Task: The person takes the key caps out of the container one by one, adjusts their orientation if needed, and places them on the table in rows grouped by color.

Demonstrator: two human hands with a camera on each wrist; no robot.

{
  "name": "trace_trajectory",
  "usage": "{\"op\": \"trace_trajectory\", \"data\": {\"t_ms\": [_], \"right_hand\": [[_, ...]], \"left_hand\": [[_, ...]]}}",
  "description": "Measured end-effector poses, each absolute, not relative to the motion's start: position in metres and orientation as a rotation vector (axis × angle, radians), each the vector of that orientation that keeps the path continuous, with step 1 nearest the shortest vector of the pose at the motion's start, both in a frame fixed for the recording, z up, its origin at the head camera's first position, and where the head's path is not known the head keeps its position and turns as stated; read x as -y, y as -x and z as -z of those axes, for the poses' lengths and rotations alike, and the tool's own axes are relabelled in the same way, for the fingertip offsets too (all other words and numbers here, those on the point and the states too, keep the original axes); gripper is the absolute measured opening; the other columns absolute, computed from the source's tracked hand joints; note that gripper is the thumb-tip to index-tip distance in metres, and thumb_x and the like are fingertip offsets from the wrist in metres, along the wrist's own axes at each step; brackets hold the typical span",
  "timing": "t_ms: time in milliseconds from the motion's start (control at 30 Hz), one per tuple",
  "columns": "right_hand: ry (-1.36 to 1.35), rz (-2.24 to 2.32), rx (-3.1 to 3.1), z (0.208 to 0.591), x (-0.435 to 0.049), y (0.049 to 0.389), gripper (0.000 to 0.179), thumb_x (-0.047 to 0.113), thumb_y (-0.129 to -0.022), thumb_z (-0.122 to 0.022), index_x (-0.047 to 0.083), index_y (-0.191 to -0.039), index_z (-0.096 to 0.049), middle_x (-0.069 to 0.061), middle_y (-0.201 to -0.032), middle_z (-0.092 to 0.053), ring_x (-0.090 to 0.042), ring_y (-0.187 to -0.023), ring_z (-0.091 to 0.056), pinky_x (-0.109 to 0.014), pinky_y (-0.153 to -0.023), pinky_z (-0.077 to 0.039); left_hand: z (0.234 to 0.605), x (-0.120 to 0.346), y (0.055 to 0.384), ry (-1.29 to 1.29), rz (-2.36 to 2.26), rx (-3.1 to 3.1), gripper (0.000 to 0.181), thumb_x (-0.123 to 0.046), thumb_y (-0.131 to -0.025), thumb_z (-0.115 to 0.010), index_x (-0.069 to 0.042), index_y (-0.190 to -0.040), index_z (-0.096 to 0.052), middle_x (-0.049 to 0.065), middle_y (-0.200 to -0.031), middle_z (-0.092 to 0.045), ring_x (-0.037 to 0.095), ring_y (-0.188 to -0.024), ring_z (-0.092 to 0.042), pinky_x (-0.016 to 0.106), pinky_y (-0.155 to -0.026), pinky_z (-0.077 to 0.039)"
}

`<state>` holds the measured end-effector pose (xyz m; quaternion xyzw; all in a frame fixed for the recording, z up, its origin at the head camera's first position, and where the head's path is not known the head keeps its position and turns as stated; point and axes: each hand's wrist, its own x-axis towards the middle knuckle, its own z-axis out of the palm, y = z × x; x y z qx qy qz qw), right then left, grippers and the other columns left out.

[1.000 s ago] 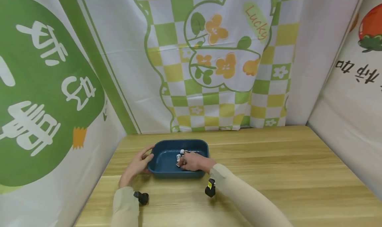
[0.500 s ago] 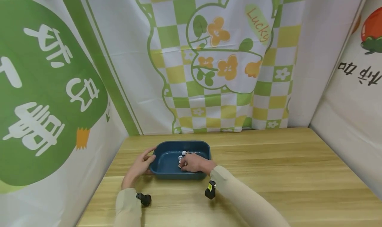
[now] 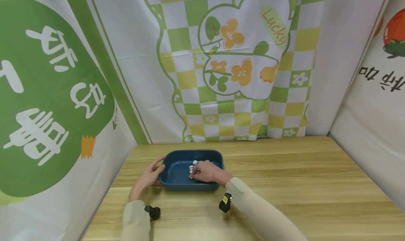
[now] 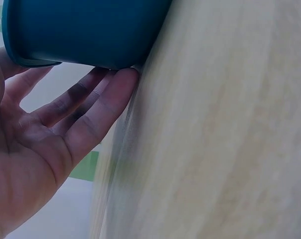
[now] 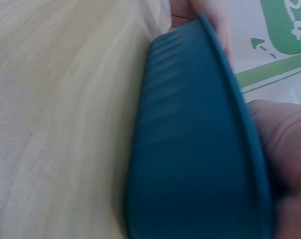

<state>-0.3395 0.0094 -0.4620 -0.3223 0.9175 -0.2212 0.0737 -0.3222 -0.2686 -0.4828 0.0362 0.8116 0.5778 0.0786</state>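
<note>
A dark blue rectangular tray (image 3: pixel 190 186) with raised walls stands on the wooden table. At its left end is my left hand (image 3: pixel 147 174), thumb at the rim. In the left wrist view, nearly straight fingers (image 4: pixel 100 107) touch the tray's outer wall. My right hand (image 3: pixel 207 171) reaches over the near right rim into the tray, fingers curled down. It pinches a small brown-and-white piece (image 3: pixel 191 176); its kind is too small to tell. White small pieces (image 3: pixel 191 167) lie beside those fingertips, and others are partly hidden behind the hand. Only the tray's outside shows in the right wrist view.
The wooden table (image 3: pixel 284 184) stretches right and in front of the tray. Printed curtains hang behind it (image 3: pixel 234 121) and along both sides. Black wrist cameras sit below the left (image 3: pixel 153 212) and right (image 3: pixel 225 202) cuffs.
The head view has shifted slightly. My right hand has lifted and turned a little within the tray, its fingers still by the same small piece. My left hand keeps its place at the tray's left end.
</note>
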Motion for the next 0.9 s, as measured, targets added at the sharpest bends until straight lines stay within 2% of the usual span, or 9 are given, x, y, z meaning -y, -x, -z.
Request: {"op": "trace_trajectory", "data": {"t_ms": [333, 433, 567, 733, 900], "right_hand": [[0.942, 0.814, -2.754, 0.446, -0.025, 0.334, 0.016, 0.016, -0.095, -0.06, 0.014, -0.106, -0.072, 0.002, -0.087, -0.068, -0.007, -0.063, -0.05, -0.022, -0.058, -0.042], [0.961, 0.841, -2.781, 0.446, -0.03, 0.332, 0.019, 0.015, -0.094, -0.06, 0.011, -0.108, -0.072, 0.0, -0.09, -0.07, -0.006, -0.066, -0.052, -0.022, -0.062, -0.044], [0.989, 0.916, -2.789, 0.445, -0.038, 0.329, 0.024, 0.015, -0.093, -0.061, 0.007, -0.113, -0.072, -0.002, -0.099, -0.072, -0.007, -0.079, -0.06, -0.023, -0.071, -0.051], [0.959, 1.015, -2.778, 0.445, -0.049, 0.327, 0.027, 0.015, -0.094, -0.062, 0.004, -0.118, -0.07, -0.004, -0.099, -0.072, -0.01, -0.081, -0.062, -0.024, -0.069, -0.052], [0.948, 1.119, -2.782, 0.444, -0.061, 0.325, 0.025, 0.013, -0.093, -0.065, 0.001, -0.113, -0.071, -0.007, -0.098, -0.072, -0.014, -0.084, -0.066, -0.023, -0.07, -0.054]], "left_hand": [[0.482, 0.269, 0.322, -0.119, -1.739, -2.429, 0.053, -0.025, -0.105, -0.046, -0.02, -0.156, -0.029, 0.039, -0.142, -0.04, 0.037, -0.085, -0.072, 0.048, -0.067, -0.061], [0.482, 0.269, 0.321, -0.118, -1.743, -2.425, 0.053, -0.025, -0.105, -0.047, -0.021, -0.155, -0.029, 0.039, -0.141, -0.042, 0.037, -0.085, -0.072, 0.048, -0.067, -0.061], [0.482, 0.269, 0.321, -0.116, -1.743, -2.424, 0.053, -0.025, -0.105, -0.047, -0.022, -0.155, -0.03, 0.039, -0.142, -0.042, 0.035, -0.087, -0.071, 0.047, -0.068, -0.061], [0.483, 0.269, 0.322, -0.094, -1.744, -2.424, 0.052, -0.026, -0.105, -0.048, -0.024, -0.154, -0.032, 0.037, -0.143, -0.042, 0.034, -0.089, -0.071, 0.045, -0.068, -0.061], [0.483, 0.268, 0.322, -0.099, -1.741, -2.42, 0.052, -0.027, -0.105, -0.048, -0.024, -0.154, -0.032, 0.037, -0.142, -0.043, 0.033, -0.087, -0.072, 0.045, -0.068, -0.061]]}}
